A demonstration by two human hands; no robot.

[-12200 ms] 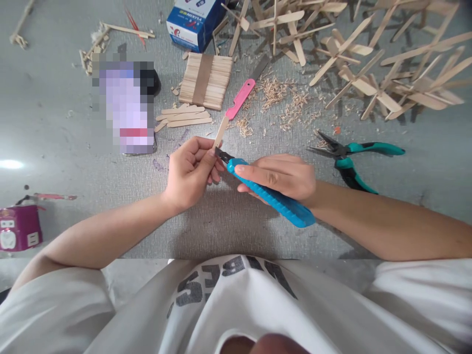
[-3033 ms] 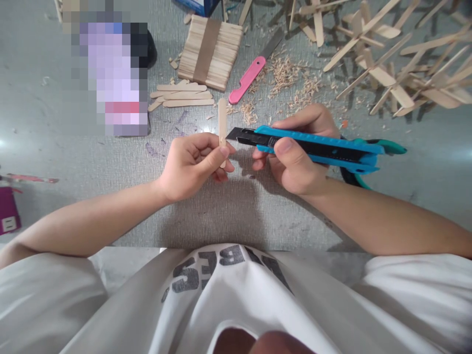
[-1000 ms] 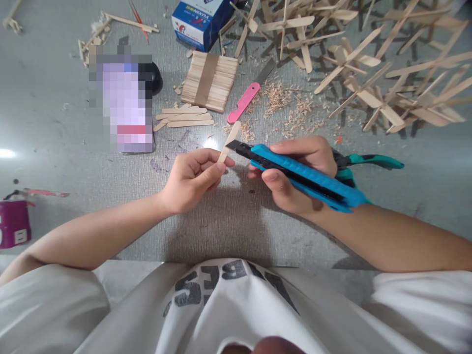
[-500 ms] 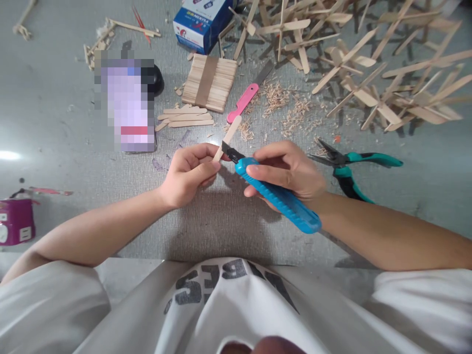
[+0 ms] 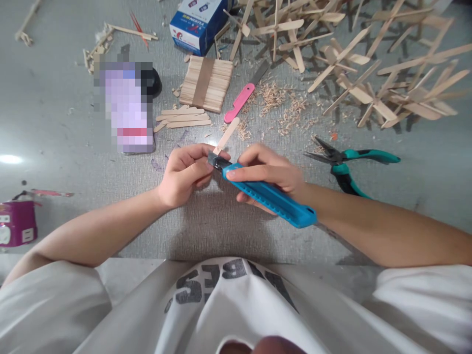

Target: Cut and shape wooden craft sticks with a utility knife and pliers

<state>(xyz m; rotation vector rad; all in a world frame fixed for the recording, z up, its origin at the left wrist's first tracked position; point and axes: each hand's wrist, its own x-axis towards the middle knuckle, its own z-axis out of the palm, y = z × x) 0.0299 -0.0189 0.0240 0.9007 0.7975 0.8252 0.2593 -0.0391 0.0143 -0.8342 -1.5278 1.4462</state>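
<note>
- The stick [image 5: 229,132] is in the air above the table [image 5: 92,177], tilted, its rounded end pointing away from the body.
- The left hand [image 5: 184,174] pinches its lower end between thumb and fingers.
- The right hand [image 5: 273,172] is closed around the cutter [image 5: 271,196], with the blade [image 5: 213,158] across the stick's lower part, right by the left fingertips; whether it bites into the wood, I cannot tell.
- Just beyond the stick's tip lies the pink knife [image 5: 239,103], with shavings [image 5: 273,96] scattered beside it.
- Loose sticks [image 5: 186,117] lie to its left, near the banded bundle [image 5: 206,83].
- The pliers [image 5: 337,157] rest right of the shavings, handles apart.
- Farther off stand the blue box [image 5: 197,27] and, at upper right, many wooden crosses [image 5: 339,59].
- At the left edge sits a purple adapter [image 5: 18,223].
</note>
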